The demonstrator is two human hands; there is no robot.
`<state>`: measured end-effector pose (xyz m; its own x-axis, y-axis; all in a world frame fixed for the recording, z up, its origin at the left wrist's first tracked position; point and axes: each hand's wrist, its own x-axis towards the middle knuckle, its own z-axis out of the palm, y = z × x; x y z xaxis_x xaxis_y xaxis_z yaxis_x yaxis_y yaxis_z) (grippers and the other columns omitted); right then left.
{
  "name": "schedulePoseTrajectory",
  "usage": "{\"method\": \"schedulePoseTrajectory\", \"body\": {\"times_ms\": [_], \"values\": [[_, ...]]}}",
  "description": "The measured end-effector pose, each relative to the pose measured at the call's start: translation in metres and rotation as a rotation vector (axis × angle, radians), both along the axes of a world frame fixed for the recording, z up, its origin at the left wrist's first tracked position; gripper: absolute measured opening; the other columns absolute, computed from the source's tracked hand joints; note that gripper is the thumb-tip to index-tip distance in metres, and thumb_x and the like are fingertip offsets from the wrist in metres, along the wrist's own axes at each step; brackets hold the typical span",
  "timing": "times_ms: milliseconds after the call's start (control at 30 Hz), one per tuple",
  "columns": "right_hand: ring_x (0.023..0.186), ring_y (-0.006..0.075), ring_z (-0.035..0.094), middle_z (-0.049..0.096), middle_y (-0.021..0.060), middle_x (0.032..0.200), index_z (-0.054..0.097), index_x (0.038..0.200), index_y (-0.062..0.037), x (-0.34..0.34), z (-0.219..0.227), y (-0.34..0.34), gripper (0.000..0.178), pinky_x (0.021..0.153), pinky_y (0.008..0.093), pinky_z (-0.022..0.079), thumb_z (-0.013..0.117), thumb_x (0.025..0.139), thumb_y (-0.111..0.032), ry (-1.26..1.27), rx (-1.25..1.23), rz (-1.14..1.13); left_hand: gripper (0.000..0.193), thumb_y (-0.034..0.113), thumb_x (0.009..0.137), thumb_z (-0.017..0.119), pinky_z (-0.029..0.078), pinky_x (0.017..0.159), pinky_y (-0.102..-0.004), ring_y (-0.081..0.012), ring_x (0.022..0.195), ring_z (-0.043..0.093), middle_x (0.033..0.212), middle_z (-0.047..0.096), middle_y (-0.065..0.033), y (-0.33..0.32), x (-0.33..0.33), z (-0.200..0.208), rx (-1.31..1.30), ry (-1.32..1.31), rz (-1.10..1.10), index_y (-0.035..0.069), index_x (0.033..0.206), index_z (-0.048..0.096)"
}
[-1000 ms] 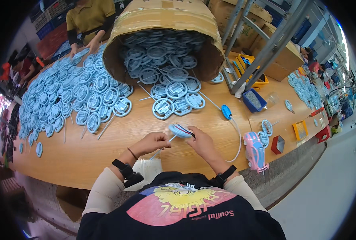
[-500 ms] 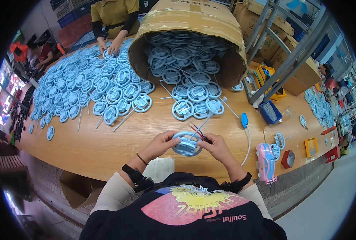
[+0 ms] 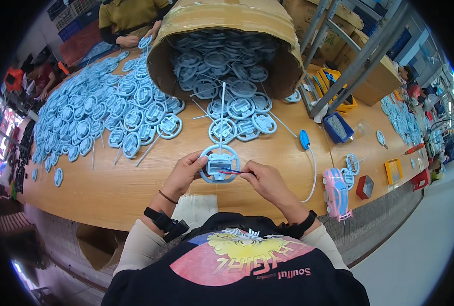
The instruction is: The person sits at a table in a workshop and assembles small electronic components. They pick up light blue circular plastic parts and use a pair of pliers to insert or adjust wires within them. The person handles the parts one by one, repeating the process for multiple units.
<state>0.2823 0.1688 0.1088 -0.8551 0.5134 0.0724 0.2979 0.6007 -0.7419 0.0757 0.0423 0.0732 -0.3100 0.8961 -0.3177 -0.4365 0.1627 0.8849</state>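
Note:
A light blue toy steering wheel (image 3: 211, 162) is held by its left rim in my left hand (image 3: 182, 173), thumb on top. Its compartment faces up, and a thin rod (image 3: 223, 115) points away from me, ending in front of the box. My right hand (image 3: 265, 180) pinches red and dark blue wires (image 3: 231, 172) at the wheel's right side. The wires' far ends lie over the compartment. Beyond the held wheel, several similar wheels (image 3: 246, 127) lie on the table.
A big tipped cardboard box (image 3: 222, 16) spills wheels onto the wooden table (image 3: 186, 137). A large wheel pile (image 3: 84, 112) spreads left, where a co-worker (image 3: 130, 23) handles one. A blue plug-like piece with white cable (image 3: 312, 168), pink toy car (image 3: 336, 193), blue bin (image 3: 338, 127) and metal frame (image 3: 359, 61) stand right.
The held wheel has turned, its compartment now showing and its rod pointing away. My right hand has left its rim and brought the wires across it. The co-worker has lifted a wheel.

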Motion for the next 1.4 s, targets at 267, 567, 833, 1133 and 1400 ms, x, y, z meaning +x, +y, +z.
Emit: {"method": "schedulePoseTrajectory", "body": {"times_ms": [267, 567, 833, 1133, 1400], "values": [[0.060, 0.0259, 0.055, 0.058, 0.0113, 0.068, 0.055, 0.084, -0.0040, 0.003, -0.008, 0.006, 0.013, 0.056, 0.0337, 0.042, 0.059, 0.081, -0.016, 0.043, 0.011, 0.031, 0.031, 0.021, 0.088, 0.055, 0.052, 0.070, -0.0257, -0.0099, 0.078, 0.059, 0.091, 0.061, -0.0028, 0.007, 0.005, -0.004, 0.023, -0.048, -0.043, 0.002, 0.112, 0.055], [0.064, 0.0273, 0.058, 0.060, 0.0120, 0.070, 0.055, 0.084, -0.0046, -0.002, -0.020, 0.007, 0.014, 0.057, 0.0348, 0.044, 0.060, 0.080, -0.018, 0.109, -0.105, 0.067, 0.037, 0.032, 0.090, 0.049, 0.050, 0.078, -0.0295, -0.0137, 0.085, 0.059, 0.095, 0.061, -0.0060, -0.001, 0.001, -0.012, 0.114, -0.174, -0.116, 0.000, 0.107, 0.054], [0.066, 0.0310, 0.058, 0.060, 0.0127, 0.072, 0.054, 0.083, -0.0053, -0.005, -0.029, 0.003, 0.015, 0.058, 0.0385, 0.043, 0.059, 0.080, -0.019, 0.063, -0.074, 0.052, 0.042, 0.036, 0.091, 0.045, 0.046, 0.086, -0.0310, -0.0168, 0.094, 0.058, 0.105, 0.059, -0.0084, 0.003, 0.013, -0.027, 0.099, -0.247, -0.067, -0.001, 0.110, 0.051], [0.066, 0.0285, 0.058, 0.060, 0.0124, 0.072, 0.053, 0.086, -0.0051, 0.002, -0.045, 0.014, 0.017, 0.059, 0.0360, 0.044, 0.058, 0.081, -0.020, 0.022, -0.116, -0.078, 0.050, 0.036, 0.092, 0.042, 0.037, 0.098, -0.0375, -0.0235, 0.112, 0.048, 0.122, 0.049, -0.0121, -0.008, -0.152, -0.015, 0.361, -0.308, 0.457, -0.001, 0.126, 0.039], [0.062, 0.0212, 0.056, 0.058, 0.0098, 0.067, 0.053, 0.087, -0.0028, 0.015, -0.045, 0.021, 0.015, 0.057, 0.0317, 0.043, 0.056, 0.083, -0.017, 0.047, -0.317, -0.170, 0.049, 0.038, 0.083, 0.055, 0.045, 0.084, -0.0369, -0.0261, 0.108, 0.052, 0.120, 0.052, -0.0171, 0.089, -0.115, -0.059, -0.148, 0.792, -0.172, 0.000, 0.115, 0.053]]}}
